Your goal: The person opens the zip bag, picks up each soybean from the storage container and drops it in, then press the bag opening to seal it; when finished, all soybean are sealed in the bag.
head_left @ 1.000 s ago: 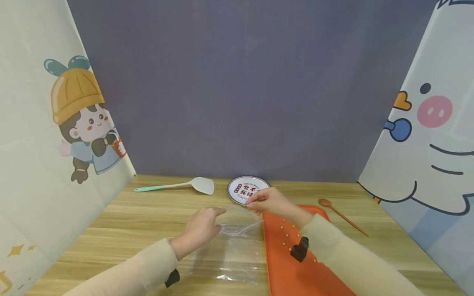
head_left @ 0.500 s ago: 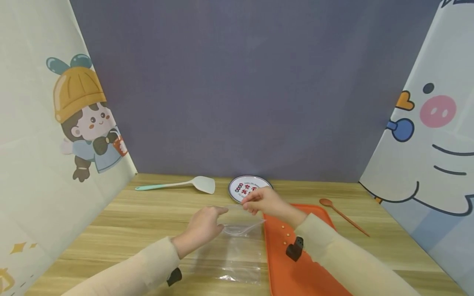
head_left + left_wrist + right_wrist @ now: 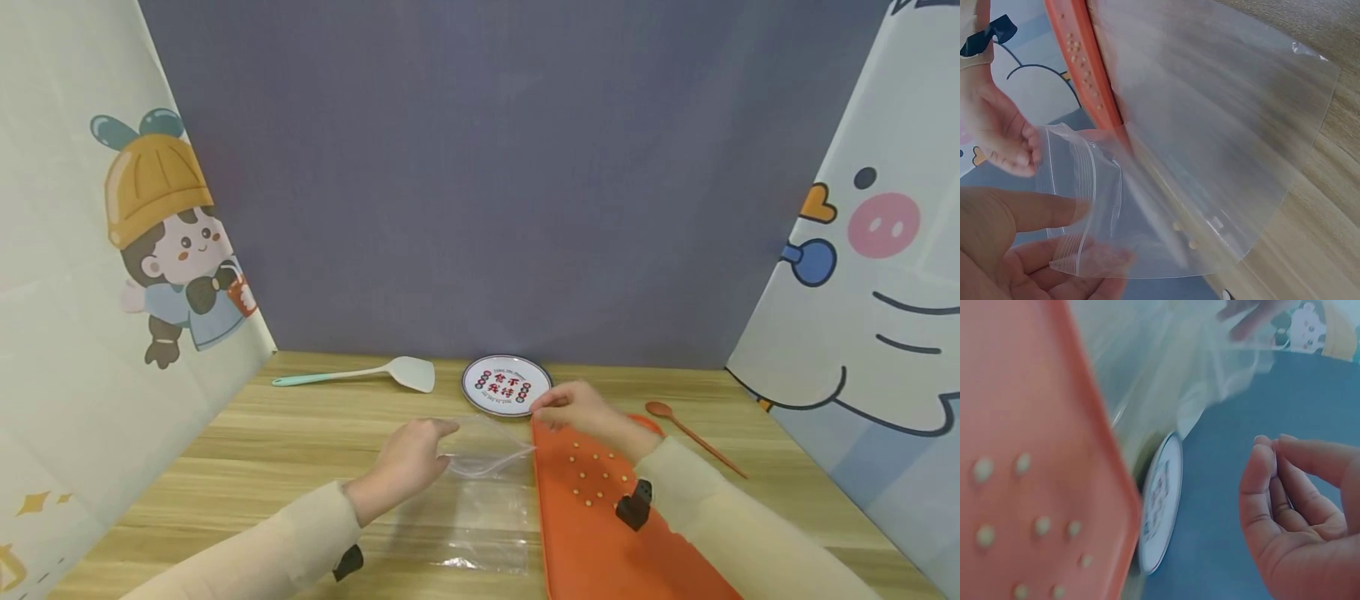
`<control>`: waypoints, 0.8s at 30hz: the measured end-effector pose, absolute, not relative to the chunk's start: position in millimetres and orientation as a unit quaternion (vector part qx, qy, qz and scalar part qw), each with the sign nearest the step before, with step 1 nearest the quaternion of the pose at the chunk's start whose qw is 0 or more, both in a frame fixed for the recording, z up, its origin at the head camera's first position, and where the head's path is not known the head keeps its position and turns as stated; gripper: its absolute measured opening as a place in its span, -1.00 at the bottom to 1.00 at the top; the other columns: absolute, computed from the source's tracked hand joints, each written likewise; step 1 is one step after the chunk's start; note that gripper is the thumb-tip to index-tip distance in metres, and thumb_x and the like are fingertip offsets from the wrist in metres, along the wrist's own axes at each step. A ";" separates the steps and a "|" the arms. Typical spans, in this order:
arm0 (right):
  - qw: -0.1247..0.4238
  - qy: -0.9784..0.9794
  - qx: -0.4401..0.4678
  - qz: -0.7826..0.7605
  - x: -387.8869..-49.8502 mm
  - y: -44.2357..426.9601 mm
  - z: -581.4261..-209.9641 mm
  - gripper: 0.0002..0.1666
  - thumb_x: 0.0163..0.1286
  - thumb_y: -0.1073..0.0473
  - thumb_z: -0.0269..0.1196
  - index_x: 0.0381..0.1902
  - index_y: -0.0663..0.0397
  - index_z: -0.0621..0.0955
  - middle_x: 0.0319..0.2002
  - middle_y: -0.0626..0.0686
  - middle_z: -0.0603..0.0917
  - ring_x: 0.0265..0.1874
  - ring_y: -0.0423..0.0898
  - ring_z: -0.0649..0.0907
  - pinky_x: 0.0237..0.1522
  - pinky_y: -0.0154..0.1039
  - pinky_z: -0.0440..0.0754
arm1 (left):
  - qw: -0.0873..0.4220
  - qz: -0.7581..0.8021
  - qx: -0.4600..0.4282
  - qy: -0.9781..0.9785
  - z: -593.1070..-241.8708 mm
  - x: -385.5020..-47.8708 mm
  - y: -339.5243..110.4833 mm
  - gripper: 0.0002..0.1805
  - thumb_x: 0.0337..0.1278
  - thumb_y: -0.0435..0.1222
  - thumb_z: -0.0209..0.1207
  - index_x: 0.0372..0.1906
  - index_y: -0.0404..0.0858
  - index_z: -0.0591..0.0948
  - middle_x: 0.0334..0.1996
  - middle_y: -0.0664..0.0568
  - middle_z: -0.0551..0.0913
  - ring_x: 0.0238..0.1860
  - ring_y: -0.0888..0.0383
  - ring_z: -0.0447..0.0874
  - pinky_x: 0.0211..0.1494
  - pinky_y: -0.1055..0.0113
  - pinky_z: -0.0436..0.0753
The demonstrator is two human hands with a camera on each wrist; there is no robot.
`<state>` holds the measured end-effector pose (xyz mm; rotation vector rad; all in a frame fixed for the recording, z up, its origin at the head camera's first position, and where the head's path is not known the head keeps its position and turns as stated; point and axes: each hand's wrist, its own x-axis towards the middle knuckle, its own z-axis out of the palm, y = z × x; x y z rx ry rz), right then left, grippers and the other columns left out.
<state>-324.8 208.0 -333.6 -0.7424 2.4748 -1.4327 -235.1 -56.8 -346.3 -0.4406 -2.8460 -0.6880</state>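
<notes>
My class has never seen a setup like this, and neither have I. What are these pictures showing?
There is no robot, just a person using a bare left hand and a bare right hand. The wide picture comes from a camera worn on the head; the two closer ones come from cameras on the left and right wrists.

On the wooden table lie an orange tray with small pale pellets, a round plate with printed writing, a spatula and a brown spoon.

The left hand holds a clear zip bag near its mouth; two pellets seem to be inside. The right hand has thumb and finger together; no object shows between them, though something tiny could be hidden.
</notes>
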 end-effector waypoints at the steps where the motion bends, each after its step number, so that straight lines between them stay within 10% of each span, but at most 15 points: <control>1: 0.093 0.837 -0.248 -0.479 -326.7 212.4 -335.4 -0.73 0.28 0.30 0.27 -0.14 0.44 0.65 -0.41 0.12 0.74 -0.47 -0.15 0.64 -0.33 -0.16 0.74 | 0.090 -0.230 -0.149 -0.957 -346.2 -235.1 -56.8 -0.49 -0.13 -0.49 0.31 0.09 -0.33 0.62 0.10 -0.18 0.65 -0.47 0.16 0.49 -0.57 0.47 0.49; 10: 0.099 0.853 -0.218 -0.463 -338.1 243.8 -349.0 -0.69 0.28 0.34 0.24 -0.09 0.51 0.60 -0.19 0.35 0.71 -0.39 -0.09 0.68 -0.25 -0.07 0.74 | 0.091 -0.229 -0.150 -0.957 -344.7 -234.9 -56.7 -0.50 -0.11 -0.48 0.31 0.08 -0.34 0.62 0.09 -0.18 0.65 -0.52 0.17 0.46 -0.59 0.49 0.47; 19: 0.124 0.867 -0.184 -0.445 -346.4 260.1 -364.6 -0.62 0.29 0.40 0.22 0.05 0.49 0.53 -0.13 0.35 0.67 -0.31 -0.14 0.65 -0.29 -0.15 0.73 | 0.095 -0.215 -0.149 -0.960 -344.4 -235.0 -56.5 -0.50 -0.12 -0.46 0.33 0.08 -0.31 0.63 0.09 -0.14 0.66 0.07 -0.10 0.66 -0.12 0.12 0.75; 24: 0.166 0.866 -0.174 -0.438 -349.4 265.7 -376.0 -0.59 0.23 0.47 0.22 0.06 0.49 0.51 -0.13 0.33 0.66 -0.28 -0.06 0.68 -0.29 -0.16 0.72 | 0.094 -0.224 -0.155 -0.958 -343.8 -233.3 -56.4 -0.51 -0.13 -0.49 0.32 0.06 -0.34 0.63 0.08 -0.16 0.66 0.08 -0.13 0.65 -0.12 0.11 0.75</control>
